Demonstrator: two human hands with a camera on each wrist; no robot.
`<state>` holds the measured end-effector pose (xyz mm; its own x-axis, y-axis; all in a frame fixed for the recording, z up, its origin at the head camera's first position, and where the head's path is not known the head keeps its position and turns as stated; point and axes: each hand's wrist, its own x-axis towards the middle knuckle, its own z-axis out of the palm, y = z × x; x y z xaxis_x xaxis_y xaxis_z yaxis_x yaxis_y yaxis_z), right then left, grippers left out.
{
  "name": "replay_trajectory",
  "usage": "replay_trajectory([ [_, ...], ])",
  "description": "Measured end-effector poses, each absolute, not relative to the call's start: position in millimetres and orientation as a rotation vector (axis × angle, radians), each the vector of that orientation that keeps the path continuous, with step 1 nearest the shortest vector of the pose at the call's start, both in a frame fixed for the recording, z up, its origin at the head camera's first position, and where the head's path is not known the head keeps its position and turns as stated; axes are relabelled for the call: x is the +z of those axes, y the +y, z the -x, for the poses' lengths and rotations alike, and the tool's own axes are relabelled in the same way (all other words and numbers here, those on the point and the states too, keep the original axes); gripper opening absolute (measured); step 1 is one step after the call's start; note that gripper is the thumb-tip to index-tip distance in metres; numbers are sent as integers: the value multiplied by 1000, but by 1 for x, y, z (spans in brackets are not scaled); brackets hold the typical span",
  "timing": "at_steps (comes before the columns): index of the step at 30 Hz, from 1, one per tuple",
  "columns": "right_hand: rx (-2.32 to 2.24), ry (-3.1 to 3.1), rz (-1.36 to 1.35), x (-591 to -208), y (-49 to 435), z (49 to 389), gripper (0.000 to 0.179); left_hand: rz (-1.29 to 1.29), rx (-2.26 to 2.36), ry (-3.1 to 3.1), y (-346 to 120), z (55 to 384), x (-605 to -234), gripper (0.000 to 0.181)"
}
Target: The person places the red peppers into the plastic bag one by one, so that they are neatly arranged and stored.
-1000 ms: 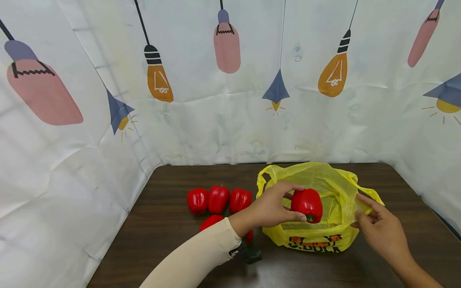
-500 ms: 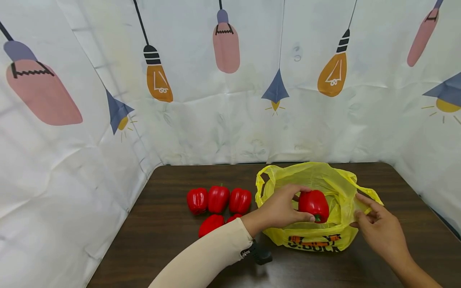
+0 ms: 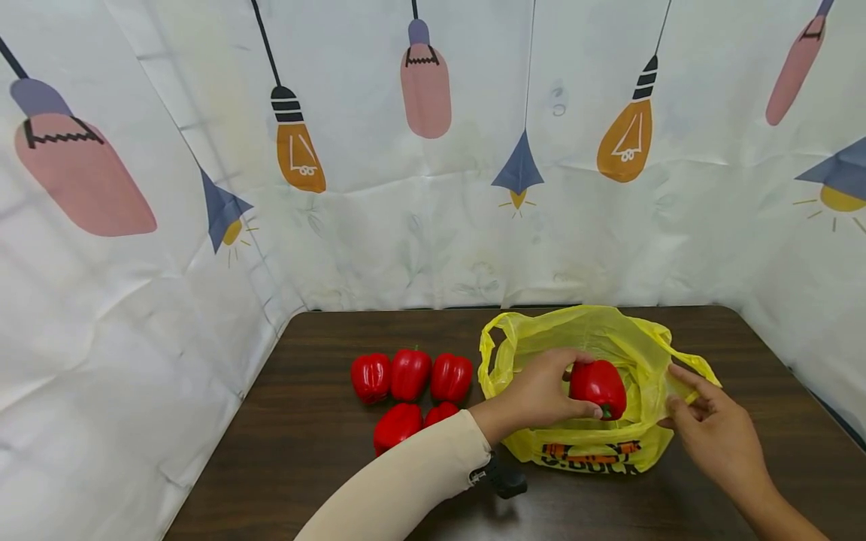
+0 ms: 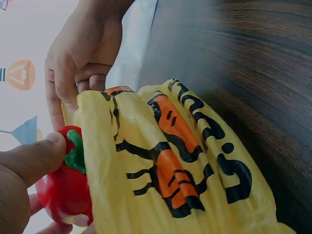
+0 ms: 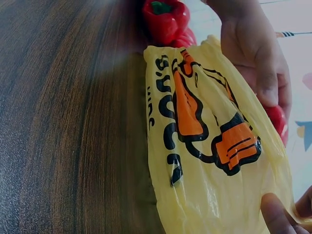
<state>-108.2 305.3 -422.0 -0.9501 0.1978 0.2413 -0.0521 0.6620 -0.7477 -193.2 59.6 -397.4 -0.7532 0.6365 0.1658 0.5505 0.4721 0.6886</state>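
Note:
My left hand (image 3: pixel 546 391) grips a red bell pepper (image 3: pixel 598 389) between thumb and fingers, over the open mouth of a yellow plastic bag (image 3: pixel 588 451). The pepper's green stem (image 4: pixel 74 151) points toward me, beside the thumb, in the left wrist view. My right hand (image 3: pixel 720 436) pinches the bag's right rim between thumb and fingers. The bag stands on the table with its mouth spread wide; black lettering and orange print mark its front. Part of the pepper is hidden behind the bag's front wall in both wrist views.
Several more red bell peppers (image 3: pixel 410 374) lie grouped on the dark wooden table (image 3: pixel 298 451), left of the bag; my left forearm partly covers the nearer ones. A white curtain (image 3: pixel 406 248) printed with lamps hangs behind the table.
My left hand has moved right and slightly down with the bell pepper, farther over the bag's mouth. My right hand has stayed on the rim. More of the peppers on the table show now.

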Motion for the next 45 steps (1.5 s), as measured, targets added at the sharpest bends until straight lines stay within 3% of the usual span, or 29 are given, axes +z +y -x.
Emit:
replay_trajectory([
  [30, 1157, -2550, 115, -424, 305, 110, 46, -961, 1124, 2502, 71, 186, -399, 71],
  [45, 1146, -2557, 116, -423, 305, 111, 46, -981, 1282, 2354, 48, 189, -384, 70],
])
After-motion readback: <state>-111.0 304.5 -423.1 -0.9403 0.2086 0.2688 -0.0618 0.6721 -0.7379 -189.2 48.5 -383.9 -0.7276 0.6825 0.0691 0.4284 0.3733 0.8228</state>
